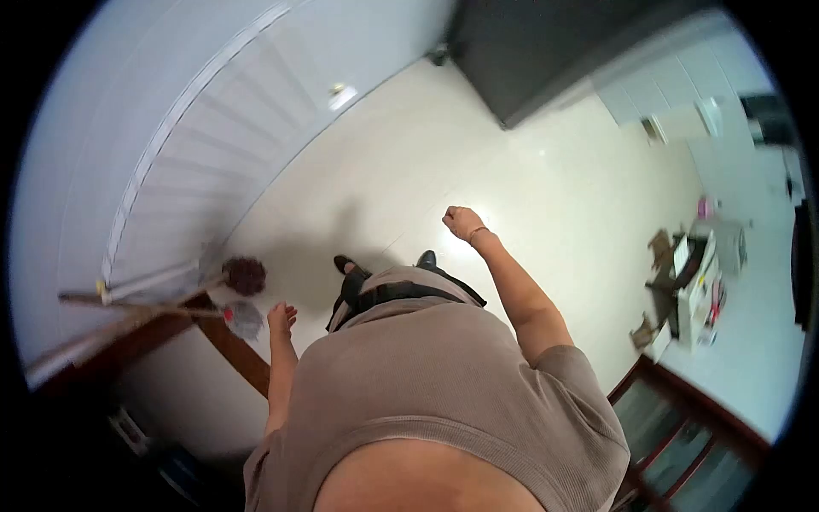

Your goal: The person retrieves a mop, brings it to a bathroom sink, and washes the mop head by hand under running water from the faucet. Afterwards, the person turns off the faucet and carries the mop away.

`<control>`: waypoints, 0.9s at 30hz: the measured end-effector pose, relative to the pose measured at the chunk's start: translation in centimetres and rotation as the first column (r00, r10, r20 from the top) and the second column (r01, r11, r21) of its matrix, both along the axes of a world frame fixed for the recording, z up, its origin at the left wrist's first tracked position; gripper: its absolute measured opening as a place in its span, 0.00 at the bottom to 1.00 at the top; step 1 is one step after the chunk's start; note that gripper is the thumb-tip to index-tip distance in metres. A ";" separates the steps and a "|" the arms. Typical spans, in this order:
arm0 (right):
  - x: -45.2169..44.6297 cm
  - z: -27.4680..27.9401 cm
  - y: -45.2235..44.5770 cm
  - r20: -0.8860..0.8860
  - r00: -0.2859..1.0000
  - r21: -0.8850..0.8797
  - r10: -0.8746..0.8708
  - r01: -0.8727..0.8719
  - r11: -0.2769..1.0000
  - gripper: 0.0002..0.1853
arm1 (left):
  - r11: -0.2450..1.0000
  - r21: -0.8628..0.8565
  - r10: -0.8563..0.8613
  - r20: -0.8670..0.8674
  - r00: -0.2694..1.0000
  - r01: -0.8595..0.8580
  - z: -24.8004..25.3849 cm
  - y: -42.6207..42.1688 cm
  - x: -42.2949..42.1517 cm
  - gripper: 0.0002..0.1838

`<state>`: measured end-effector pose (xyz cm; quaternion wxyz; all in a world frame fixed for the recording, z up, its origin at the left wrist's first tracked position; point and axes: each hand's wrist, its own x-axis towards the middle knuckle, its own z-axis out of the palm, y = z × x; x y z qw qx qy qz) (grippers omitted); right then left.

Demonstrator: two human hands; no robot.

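My right hand (463, 222) is held out in front of my body above the pale floor (401, 188). Its fingers are curled into a loose fist, and no object shows in it. A thin band (479, 233) circles that wrist. Low at my left side hangs my left hand (282, 318), its fingers slightly bent and apart, holding nothing. Nearest to it is a grey mop head (245, 320) with a red part, apart from the hand. A dark reddish-brown mop head (245, 276) lies just beyond.
Long poles (136, 307) lean by the left wall. A tall dark cabinet-like block (529, 60) stands ahead. To the right are a cluttered small shelf (691, 290) and a red-framed glass cabinet (682, 435). A brown wooden frame (230, 350) edges the left side.
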<state>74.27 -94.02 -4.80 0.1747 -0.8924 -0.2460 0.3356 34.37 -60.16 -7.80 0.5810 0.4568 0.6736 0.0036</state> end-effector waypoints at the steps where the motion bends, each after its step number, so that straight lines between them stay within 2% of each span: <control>1: 0.7 -0.1 -3.2 0.007 0.998 0.010 -0.062 0.062 0.998 0.16 | 0.998 0.010 -0.062 0.007 0.998 0.062 0.2 -1.0 2.3 0.17; 2: 0.5 0.0 -3.8 -0.007 0.992 -0.019 -0.123 0.123 0.992 0.16 | 0.993 -0.017 -0.120 0.026 0.992 0.120 -0.1 0.8 3.5 0.17; 4: 0.7 -1.4 -11.7 -0.012 0.974 -0.075 -0.225 0.224 0.972 0.16 | 0.981 -0.019 -0.194 -0.001 0.981 0.194 1.5 -3.9 8.2 0.18; 6: 0.9 -3.1 -19.8 -0.032 0.942 -0.111 -0.333 0.328 0.938 0.17 | 0.962 -0.047 -0.267 0.015 0.963 0.268 -0.3 -7.7 11.4 0.19; 8: 1.1 -5.2 -26.9 -0.050 0.890 -0.163 -0.454 0.441 0.883 0.17 | 0.941 -0.089 -0.321 0.068 0.945 0.327 0.5 -12.2 14.4 0.19; 9: -0.5 -5.6 -24.8 -0.025 0.854 -0.166 -0.519 0.509 0.845 0.16 | 0.925 -0.094 -0.355 0.130 0.926 0.368 1.5 -9.7 14.4 0.19; 11: -0.9 -5.0 -29.8 -0.027 0.762 -0.083 -0.647 0.643 0.761 0.15 | 0.851 -0.184 -0.458 0.197 0.867 0.492 -4.4 -9.6 14.0 0.19; 12: -0.8 -5.3 -32.5 -0.023 0.722 -0.048 -0.692 0.690 0.722 0.15 | 0.803 -0.191 -0.537 0.179 0.825 0.564 -4.6 -10.5 15.1 0.18; 13: -0.9 -5.7 -34.7 -0.016 0.681 -0.014 -0.732 0.732 0.681 0.15 | 0.737 -0.179 -0.639 0.128 0.759 0.651 -4.1 -11.2 17.1 0.17; 15: -2.1 -8.6 -39.1 0.115 0.606 0.048 -0.787 0.788 0.614 0.15 | 0.553 -0.150 -0.829 0.001 0.559 0.820 -2.7 -13.2 21.1 0.16; 16: -2.8 -9.0 -38.3 0.080 0.557 0.040 -0.826 0.827 0.561 0.15 | 0.433 -0.127 -0.902 -0.056 0.429 0.893 -1.5 -12.4 23.4 0.16; 18: -3.6 -10.0 -41.6 0.041 0.456 0.002 -0.889 0.890 0.456 0.15 | 0.213 -0.080 -0.967 -0.163 0.198 0.974 -0.2 -14.1 29.0 0.15; 20: -4.6 -10.6 -45.1 0.016 0.358 -0.061 -0.934 0.932 0.356 0.15 | 0.073 -0.012 -0.968 -0.240 0.068 0.997 0.0 -16.4 36.3 0.15; 21: -5.6 -10.6 -46.5 0.076 0.372 -0.117 -0.925 0.925 0.362 0.15 | 0.060 0.008 -0.964 -0.259 0.060 0.998 -0.4 -17.5 40.0 0.15; 22: -7.0 -11.6 -48.1 0.081 0.316 -0.186 -0.945 0.937 0.297 0.14 | 0.201 -0.024 -0.939 -0.288 0.186 0.979 -4.1 -17.5 44.7 0.16; 23: -7.7 -10.0 -49.0 0.035 0.175 -0.216 -0.984 0.963 0.163 0.14 | 0.341 -0.060 -0.896 -0.323 0.305 0.938 -7.6 -18.1 49.2 0.18; 24: -9.7 -12.4 -51.0 0.016 0.159 -0.287 -0.987 0.946 0.148 0.14 | 0.477 -0.098 -0.834 -0.365 0.415 0.873 -9.2 -19.9 52.5 0.21; 25: -11.6 -14.2 -52.9 -0.058 0.149 -0.406 -0.987 0.900 0.159 0.14 | 0.429 -0.055 -0.870 -0.293 0.396 0.901 -9.5 -23.0 56.4 0.21; 26: -10.9 -10.3 -53.5 -0.115 0.138 -0.469 -0.984 0.865 0.176 0.14 | 0.385 -0.008 -0.901 -0.220 0.374 0.923 -9.7 -26.7 61.4 0.21; 27: -10.5 -8.7 -53.7 -0.077 0.070 -0.503 -0.995 0.859 0.100 0.15 | 0.174 0.039 -0.957 -0.229 0.178 0.984 -11.2 -29.7 66.0 0.21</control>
